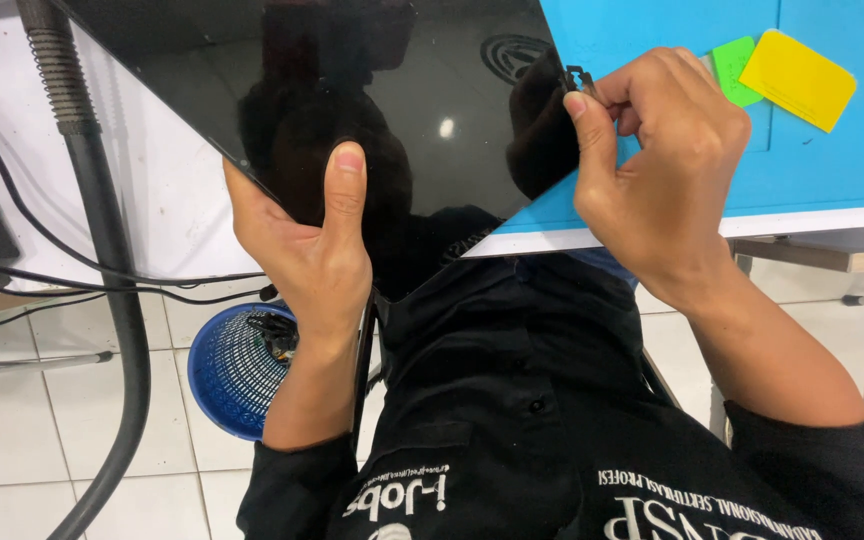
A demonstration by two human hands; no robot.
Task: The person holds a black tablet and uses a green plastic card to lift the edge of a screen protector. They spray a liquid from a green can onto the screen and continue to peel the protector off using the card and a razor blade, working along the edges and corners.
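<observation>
Your left hand grips a black panel from below; your right hand pinches a small clip at its edge.

The black screen looks like smooth, shiny glass. The blue basket is plastic. The floor is smooth tile.

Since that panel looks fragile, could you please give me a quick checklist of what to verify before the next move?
1. Left hand supports the black glossy panel, thumb on its face: ok.
2. Right hand pinches the small dark part at the panel's edge: ok.
3. Panel free of cracks: cannot tell, reflections cover it.
4. Panel backed by the blue mat: not ok, one corner overhangs.
5. Yellow card and green card within reach: ok.
</observation>
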